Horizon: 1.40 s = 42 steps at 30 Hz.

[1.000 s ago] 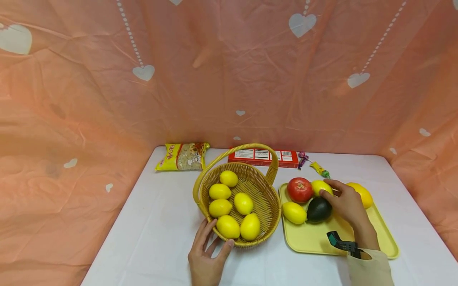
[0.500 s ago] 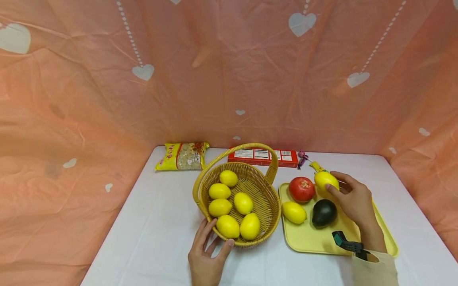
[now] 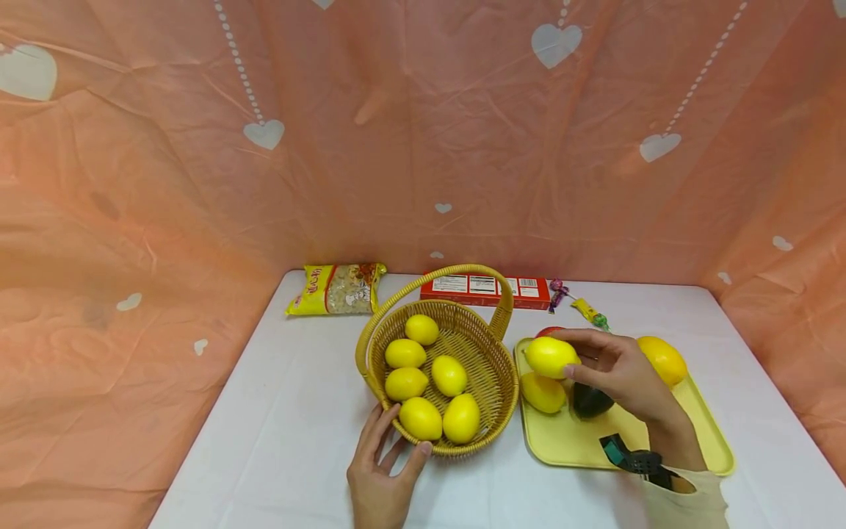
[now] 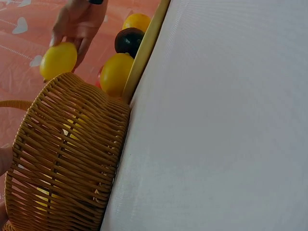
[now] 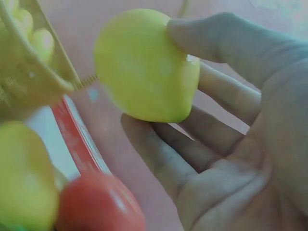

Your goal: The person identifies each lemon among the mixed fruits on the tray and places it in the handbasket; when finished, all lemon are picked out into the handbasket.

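In the head view, my right hand [image 3: 621,371] holds a lemon [image 3: 551,358] between thumb and fingers, raised over the left part of the yellow tray [image 3: 661,444]. The right wrist view shows this lemon [image 5: 147,67] up close at the fingertips. Below it on the tray are another lemon [image 3: 543,394], a dark avocado [image 3: 590,402] partly covered by the hand, and a mostly hidden red tomato [image 3: 550,331]. My left hand [image 3: 383,466] grips the near-left rim of the wicker basket [image 3: 485,371], where several lemons [image 3: 450,376] lie.
The basket's arched handle [image 3: 432,278] stands up over its back side. Behind it are a red box [image 3: 532,294], a yellow food packet [image 3: 338,289] and wrapped candies [image 3: 588,312]. An orange-yellow fruit [image 3: 663,360] sits at the tray's back right.
My right hand has lifted the lemon from the tray's back and carried it left, towards the basket. The avocado shifted slightly along the way. My left hand stays at the basket rim.
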Motion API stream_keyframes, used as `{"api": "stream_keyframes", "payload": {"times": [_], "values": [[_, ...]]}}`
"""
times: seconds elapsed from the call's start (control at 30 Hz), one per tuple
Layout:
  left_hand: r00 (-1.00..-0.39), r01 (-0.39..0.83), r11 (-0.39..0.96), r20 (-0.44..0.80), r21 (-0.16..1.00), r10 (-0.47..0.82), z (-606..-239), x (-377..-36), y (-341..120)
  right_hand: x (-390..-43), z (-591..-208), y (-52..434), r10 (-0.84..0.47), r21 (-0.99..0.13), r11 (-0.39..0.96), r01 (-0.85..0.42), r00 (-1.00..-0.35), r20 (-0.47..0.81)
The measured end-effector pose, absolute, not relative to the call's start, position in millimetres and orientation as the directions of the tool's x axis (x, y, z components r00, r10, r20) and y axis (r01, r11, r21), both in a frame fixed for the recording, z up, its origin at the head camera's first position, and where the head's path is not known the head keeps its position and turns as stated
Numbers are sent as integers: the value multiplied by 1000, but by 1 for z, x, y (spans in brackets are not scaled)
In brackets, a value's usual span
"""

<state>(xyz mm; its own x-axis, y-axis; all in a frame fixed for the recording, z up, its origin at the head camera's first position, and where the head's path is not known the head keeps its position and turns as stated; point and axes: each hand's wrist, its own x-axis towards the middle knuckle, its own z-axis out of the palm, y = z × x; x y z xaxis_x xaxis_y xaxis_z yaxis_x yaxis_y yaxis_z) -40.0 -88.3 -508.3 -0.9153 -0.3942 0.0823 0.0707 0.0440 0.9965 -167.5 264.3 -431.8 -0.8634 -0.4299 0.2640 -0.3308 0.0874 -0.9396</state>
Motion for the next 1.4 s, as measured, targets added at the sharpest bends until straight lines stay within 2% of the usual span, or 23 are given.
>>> {"api": "stream_keyframes", "payload": {"times": [0.2, 0.67, 0.87, 1.0, 1.13, 1.3, 1.4], "values": [[-913, 79, 37, 87, 996, -397, -509, -41, -88, -170, -436, 234, -555, -918, 167, -359, -804, 214], [-914, 76, 29, 82, 997, -398, -509, -41, -86, -162, -422, 178, -670, -767, 442, -466, -740, 63], [-912, 74, 32, 81, 997, -401, -509, -40, -87, -160, -421, 171, -703, -793, 414, -446, -711, 32], [-911, 78, 36, 86, 996, -402, -509, -40, -88, -159, -424, 163, -758, -826, 339, -450, -651, 43], [-911, 87, 40, 96, 995, -402, -508, -40, -88, -156, -429, 147, -783, -835, 295, -465, -619, 68], [-911, 88, 38, 96, 995, -400, -509, -40, -88, -154, -432, 135, -776, -809, 303, -503, -623, 97], [-913, 84, 36, 91, 996, -398, -509, -40, -87, -155, -433, 137, -753, -817, 309, -487, -650, 103]]}}
